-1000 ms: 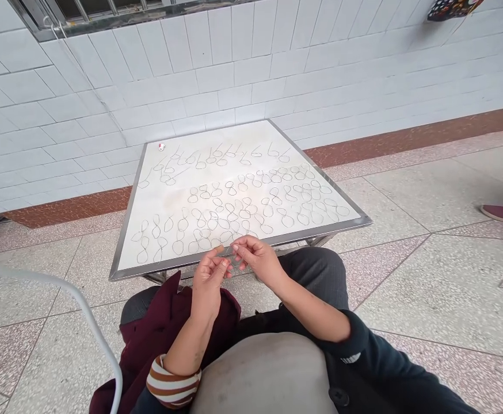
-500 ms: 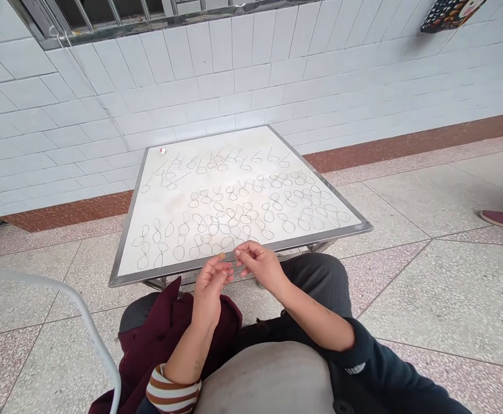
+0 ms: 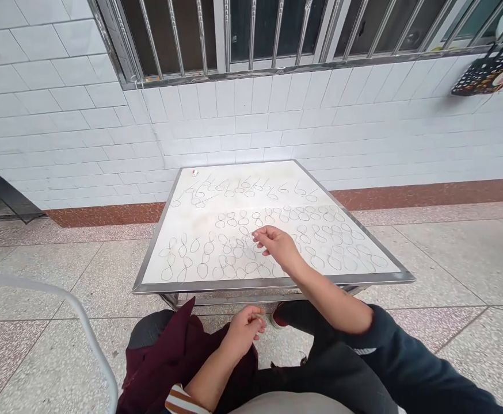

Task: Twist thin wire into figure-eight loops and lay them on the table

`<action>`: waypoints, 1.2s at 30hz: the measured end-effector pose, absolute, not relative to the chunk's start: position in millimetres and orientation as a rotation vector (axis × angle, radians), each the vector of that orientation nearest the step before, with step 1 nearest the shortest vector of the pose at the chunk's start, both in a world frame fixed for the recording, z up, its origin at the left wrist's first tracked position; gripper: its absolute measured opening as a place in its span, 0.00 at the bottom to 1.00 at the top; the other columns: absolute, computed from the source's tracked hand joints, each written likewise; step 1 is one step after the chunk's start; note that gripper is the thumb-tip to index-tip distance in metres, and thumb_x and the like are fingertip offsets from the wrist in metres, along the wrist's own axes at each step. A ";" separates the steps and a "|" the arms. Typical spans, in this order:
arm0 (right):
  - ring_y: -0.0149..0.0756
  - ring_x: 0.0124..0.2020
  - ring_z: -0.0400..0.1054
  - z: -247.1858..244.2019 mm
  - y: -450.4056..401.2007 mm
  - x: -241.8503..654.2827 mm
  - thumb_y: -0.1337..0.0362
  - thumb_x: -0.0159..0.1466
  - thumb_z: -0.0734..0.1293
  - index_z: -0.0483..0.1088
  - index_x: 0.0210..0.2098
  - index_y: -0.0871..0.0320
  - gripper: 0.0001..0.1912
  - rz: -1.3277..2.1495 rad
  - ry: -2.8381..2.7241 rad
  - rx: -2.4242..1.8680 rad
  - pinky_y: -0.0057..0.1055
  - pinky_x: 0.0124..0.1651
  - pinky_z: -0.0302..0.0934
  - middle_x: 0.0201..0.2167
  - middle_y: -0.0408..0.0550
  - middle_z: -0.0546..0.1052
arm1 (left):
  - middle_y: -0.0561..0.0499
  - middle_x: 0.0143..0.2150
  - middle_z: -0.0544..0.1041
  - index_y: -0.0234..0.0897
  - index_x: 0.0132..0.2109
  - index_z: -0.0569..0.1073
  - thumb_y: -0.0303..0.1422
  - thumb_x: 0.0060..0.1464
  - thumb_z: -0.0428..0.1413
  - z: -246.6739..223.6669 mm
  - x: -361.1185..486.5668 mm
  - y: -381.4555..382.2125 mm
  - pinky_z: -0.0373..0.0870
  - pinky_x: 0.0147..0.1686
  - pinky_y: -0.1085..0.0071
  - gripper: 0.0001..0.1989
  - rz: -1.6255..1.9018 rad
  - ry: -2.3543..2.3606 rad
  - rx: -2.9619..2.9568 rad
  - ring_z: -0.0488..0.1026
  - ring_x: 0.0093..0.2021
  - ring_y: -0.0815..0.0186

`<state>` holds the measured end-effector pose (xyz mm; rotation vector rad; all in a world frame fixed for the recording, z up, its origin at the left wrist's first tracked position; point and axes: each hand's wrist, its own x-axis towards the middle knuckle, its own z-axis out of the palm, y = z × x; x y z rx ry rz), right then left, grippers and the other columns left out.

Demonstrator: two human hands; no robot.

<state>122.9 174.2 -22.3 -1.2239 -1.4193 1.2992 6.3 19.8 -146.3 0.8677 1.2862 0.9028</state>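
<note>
Many thin wire loops (image 3: 202, 270), several bent like a figure eight, lie in rows over the white tabletop (image 3: 199, 221). Over the middle of the table my right hand (image 3: 273, 242) is pinched, thumb against index finger; anything between the fingertips is too thin to make out. My left hand (image 3: 248, 326) hangs in front of the table's near edge, above my lap, fingers curled and pressed together. Whatever it may hold is too small to see. Single-loop wires with straight tails (image 3: 284, 188) lie along the far part of the tabletop.
A small red-and-white object (image 3: 195, 172) sits at the table's far left corner. The metal table rim (image 3: 273, 283) runs in front of me. A grey curved bar (image 3: 83, 322) stands at left. A patterned bag (image 3: 488, 76) hangs by the barred window.
My hands have separated: the right has moved forward over the table, while the left has stayed low near my lap. The view has tilted up, showing more of the window.
</note>
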 end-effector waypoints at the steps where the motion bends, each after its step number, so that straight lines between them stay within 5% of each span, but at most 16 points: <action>1: 0.30 0.30 0.68 -19.4 185.3 116.0 0.56 0.57 0.68 0.71 0.32 0.58 0.11 1.293 -1.428 -1.241 0.22 0.25 0.61 0.32 0.46 0.76 | 0.51 0.31 0.76 0.35 0.41 0.75 0.32 0.45 0.58 -154.0 8.7 20.3 0.63 0.29 0.72 0.13 0.868 1.280 0.875 0.72 0.31 0.66; 12: 0.29 0.33 0.69 -24.8 298.4 20.6 0.62 0.64 0.65 0.71 0.36 0.60 0.07 1.325 -1.438 -1.383 0.24 0.33 0.64 0.42 0.50 0.78 | 0.54 0.25 0.73 0.37 0.36 0.72 0.32 0.42 0.59 -211.0 12.3 36.0 0.60 0.26 0.72 0.11 0.684 1.302 0.830 0.68 0.25 0.69; 19: 0.40 0.47 0.70 -49.2 338.0 -20.5 0.59 0.68 0.64 0.67 0.53 0.59 0.16 1.414 -1.534 -1.479 0.43 0.48 0.68 0.52 0.52 0.71 | 0.52 0.28 0.74 0.36 0.38 0.71 0.36 0.43 0.58 -211.2 7.3 41.8 0.62 0.27 0.72 0.14 0.741 1.234 0.730 0.71 0.28 0.68; 36: 0.40 0.48 0.70 -71.8 359.1 -31.8 0.59 0.68 0.64 0.67 0.53 0.59 0.16 1.434 -1.661 -1.609 0.43 0.49 0.68 0.52 0.53 0.71 | 0.49 0.31 0.75 0.32 0.42 0.71 0.35 0.43 0.56 -208.5 8.8 48.6 0.63 0.28 0.73 0.17 0.765 1.147 0.590 0.71 0.30 0.68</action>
